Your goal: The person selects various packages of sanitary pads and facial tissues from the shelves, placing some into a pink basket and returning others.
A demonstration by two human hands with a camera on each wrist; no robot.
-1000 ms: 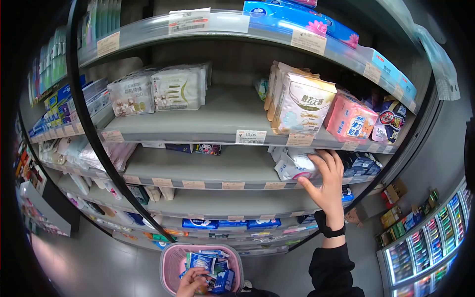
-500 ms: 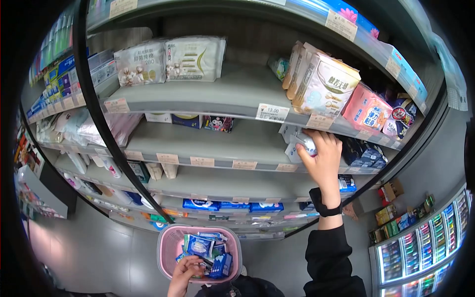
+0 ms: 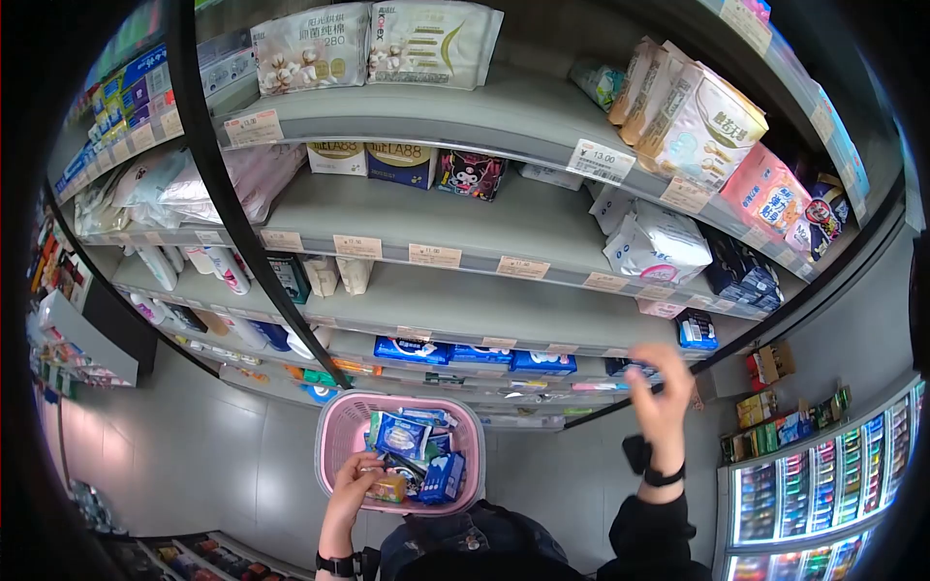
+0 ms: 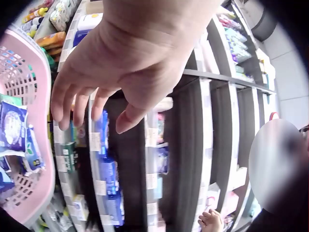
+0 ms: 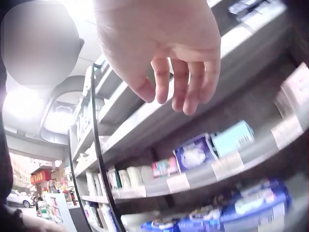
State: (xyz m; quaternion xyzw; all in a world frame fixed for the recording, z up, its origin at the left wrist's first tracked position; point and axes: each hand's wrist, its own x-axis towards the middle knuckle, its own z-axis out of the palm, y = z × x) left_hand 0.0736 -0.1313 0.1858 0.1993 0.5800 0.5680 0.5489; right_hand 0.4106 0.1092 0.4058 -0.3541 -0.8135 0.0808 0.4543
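My right hand [image 3: 664, 407] is in front of the lower shelves, off the goods, its fingers loosely bent with nothing between them. Relaxed fingers hang down in the right wrist view too. Above it, a white soft package [image 3: 659, 244] with a pink mark sits on the middle shelf. My left hand [image 3: 354, 479] is at the left side of the pink basket [image 3: 334, 426]; the left wrist view shows its fingers loosely spread and holding nothing. Inside the basket lie a blue-and-white packet [image 3: 400, 438], a dark blue pack [image 3: 442, 478] and a small orange-yellow pack [image 3: 387, 488].
Dark packs [image 3: 741, 271] stand right of the white package. White pad packs [image 3: 431, 44] and a beige-white pack [image 3: 697, 126] are on the shelf above. Blue packs [image 3: 412, 350] line a lower shelf. A black upright post [image 3: 213, 145] crosses the shelving. A lit display [image 3: 823, 474] stands at right.
My right hand has let go of the white package, which stays on the shelf, and has drawn back and down. The head view has tilted downward. My left hand stays by the basket.
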